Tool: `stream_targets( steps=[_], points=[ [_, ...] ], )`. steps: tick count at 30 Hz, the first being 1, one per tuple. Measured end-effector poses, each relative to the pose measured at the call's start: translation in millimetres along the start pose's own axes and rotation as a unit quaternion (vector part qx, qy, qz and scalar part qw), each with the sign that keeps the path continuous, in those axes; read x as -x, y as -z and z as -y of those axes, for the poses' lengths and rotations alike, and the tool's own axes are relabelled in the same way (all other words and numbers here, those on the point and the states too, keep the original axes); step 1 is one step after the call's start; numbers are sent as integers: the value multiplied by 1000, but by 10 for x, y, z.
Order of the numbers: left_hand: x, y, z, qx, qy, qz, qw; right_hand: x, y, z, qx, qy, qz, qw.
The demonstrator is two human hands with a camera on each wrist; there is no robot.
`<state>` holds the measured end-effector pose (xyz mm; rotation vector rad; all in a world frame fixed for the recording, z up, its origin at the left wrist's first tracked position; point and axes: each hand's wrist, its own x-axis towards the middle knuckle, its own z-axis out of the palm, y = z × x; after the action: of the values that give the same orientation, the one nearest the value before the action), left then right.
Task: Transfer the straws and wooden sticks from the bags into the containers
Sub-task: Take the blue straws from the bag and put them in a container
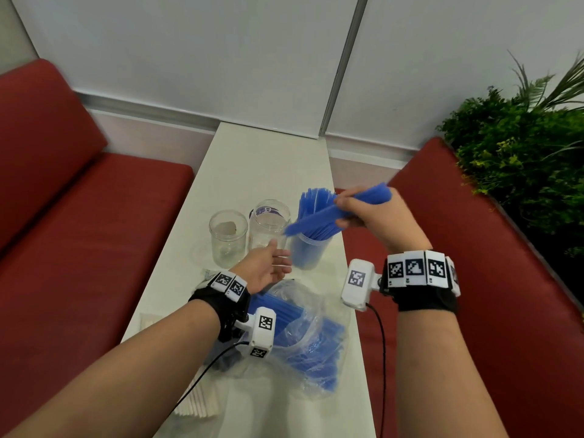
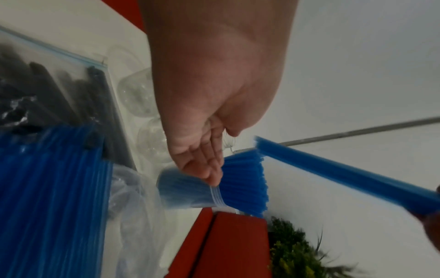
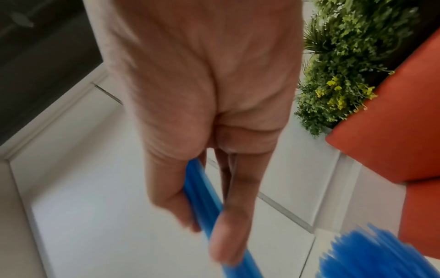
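Note:
My right hand [image 1: 349, 210] grips a bundle of blue straws [image 1: 319, 216] tilted over the clear plastic cup [image 1: 308, 251], which holds several blue straws standing upright. In the right wrist view the thumb and fingers [image 3: 226, 235] curl round the bundle [image 3: 202, 188]. My left hand [image 1: 275, 262] hovers with straight fingers beside the cup's left wall; the left wrist view shows its fingertips [image 2: 212, 175] at the cup [image 2: 188, 190]. A clear bag [image 1: 303, 339] with more blue straws lies near me. Two empty glass jars [image 1: 228, 237] [image 1: 268, 222] stand left of the cup.
A second zip bag of dark straws [image 2: 59, 90] lies by the blue ones. White wrapped sticks [image 1: 202, 403] lie at the near left of the narrow white table [image 1: 262, 159]. Red benches [image 1: 79, 200] flank it; green plants [image 1: 521, 147] stand far right.

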<state>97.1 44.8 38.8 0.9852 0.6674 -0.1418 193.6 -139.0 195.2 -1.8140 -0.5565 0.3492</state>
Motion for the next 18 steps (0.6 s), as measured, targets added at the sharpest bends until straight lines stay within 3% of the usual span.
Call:
stream_targets(
  steps=[3, 6, 10, 14, 16, 18],
  points=[
    [-53, 0, 31, -175, -22, -11, 984, -173, 105, 4, 52, 50, -111, 991],
    [-167, -2, 113, -338, -58, 7, 939, -290, 50, -72, 88, 55, -154, 983],
    [-269, 11, 211, -534, -110, 33, 837, -334, -82, -227, 103, 18, -148, 983],
    [-321, 7, 311, -655, -135, 76, 739, -380, -123, -345, 97, 4, -137, 986],
    [-339, 7, 371, -694, -141, 89, 701, -411, -92, -376, 84, 2, -144, 986],
    [-379, 17, 423, -714, -140, 91, 680, -449, -21, -410, 58, 8, -161, 985]
  ],
)
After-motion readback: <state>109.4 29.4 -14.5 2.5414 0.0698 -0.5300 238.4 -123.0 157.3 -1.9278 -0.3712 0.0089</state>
